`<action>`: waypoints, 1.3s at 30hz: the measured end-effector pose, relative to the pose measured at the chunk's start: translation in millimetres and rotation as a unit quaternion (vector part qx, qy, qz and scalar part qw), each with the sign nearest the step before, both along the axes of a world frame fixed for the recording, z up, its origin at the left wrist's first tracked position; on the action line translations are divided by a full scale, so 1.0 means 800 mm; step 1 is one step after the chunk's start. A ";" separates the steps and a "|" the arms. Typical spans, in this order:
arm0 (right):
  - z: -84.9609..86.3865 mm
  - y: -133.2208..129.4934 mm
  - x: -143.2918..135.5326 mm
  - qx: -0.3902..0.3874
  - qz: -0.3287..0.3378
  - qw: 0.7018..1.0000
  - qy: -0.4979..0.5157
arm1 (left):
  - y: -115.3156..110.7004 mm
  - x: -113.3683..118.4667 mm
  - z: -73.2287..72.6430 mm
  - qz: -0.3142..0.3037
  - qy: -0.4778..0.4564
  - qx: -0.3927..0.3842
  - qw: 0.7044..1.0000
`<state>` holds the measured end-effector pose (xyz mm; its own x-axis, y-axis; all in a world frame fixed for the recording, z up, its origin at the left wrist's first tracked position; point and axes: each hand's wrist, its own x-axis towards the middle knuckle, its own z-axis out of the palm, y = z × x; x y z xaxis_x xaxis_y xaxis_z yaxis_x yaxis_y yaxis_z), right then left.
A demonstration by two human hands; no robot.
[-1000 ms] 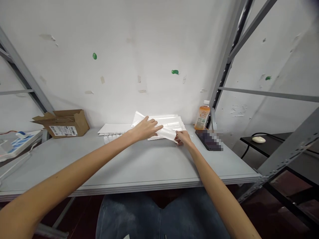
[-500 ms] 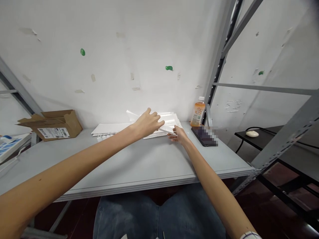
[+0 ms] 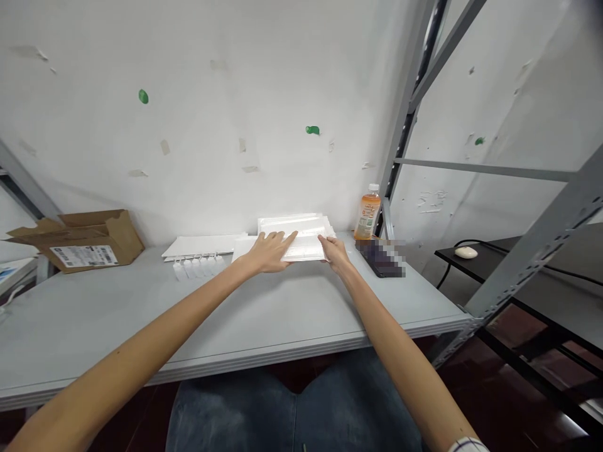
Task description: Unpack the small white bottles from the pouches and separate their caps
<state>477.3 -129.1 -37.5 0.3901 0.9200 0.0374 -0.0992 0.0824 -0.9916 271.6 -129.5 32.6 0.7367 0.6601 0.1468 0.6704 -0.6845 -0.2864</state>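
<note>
Both hands are bare, the left hand (image 3: pixel 268 252) and the right hand (image 3: pixel 335 251) alike, and so are the slim forearms behind them. Toward eight o'clock a tiny mole dots the left forearm (image 3: pixel 174 323); near five o'clock another marks the right forearm (image 3: pixel 391 339), just by a bit of sleeve (image 3: pixel 468 445) — white cloth crossed by thin dark lines. Down at six o'clock, jeans (image 3: pixel 230 411) — dusky blue denim, paler in places, seamed down the middle.
</note>
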 end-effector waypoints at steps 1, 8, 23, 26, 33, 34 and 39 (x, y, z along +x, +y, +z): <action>0.000 0.000 -0.001 0.010 0.003 1.000 0.009 | 0.004 -0.001 -0.006 0.008 -0.015 -0.024 1.000; -0.002 0.000 -0.002 0.048 -0.014 0.998 -0.034 | 0.013 -0.008 -0.021 0.004 -0.051 0.022 0.998; 0.013 -0.016 -0.025 -0.075 0.042 0.995 0.051 | -0.040 -0.003 0.049 -0.101 0.067 0.258 0.958; 0.011 -0.013 -0.030 -0.099 0.036 0.993 0.062 | -0.050 0.008 0.055 -0.103 0.081 0.266 0.955; 0.009 -0.014 -0.034 -0.118 0.030 0.991 0.063 | -0.049 0.022 0.064 -0.094 0.094 0.263 0.956; 0.009 -0.015 -0.034 -0.122 0.030 0.990 0.060 | -0.048 0.022 0.065 -0.093 0.096 0.260 0.956; 0.008 -0.017 -0.035 -0.149 0.037 0.988 0.022 | -0.042 0.019 0.070 -0.086 0.095 0.250 0.960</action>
<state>449.1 -142.9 -30.7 0.3171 0.9134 -0.2552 -0.1376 -0.2219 -0.9653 286.8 -163.5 88.2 0.8731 0.4085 0.2660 0.4633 -0.5256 -0.7135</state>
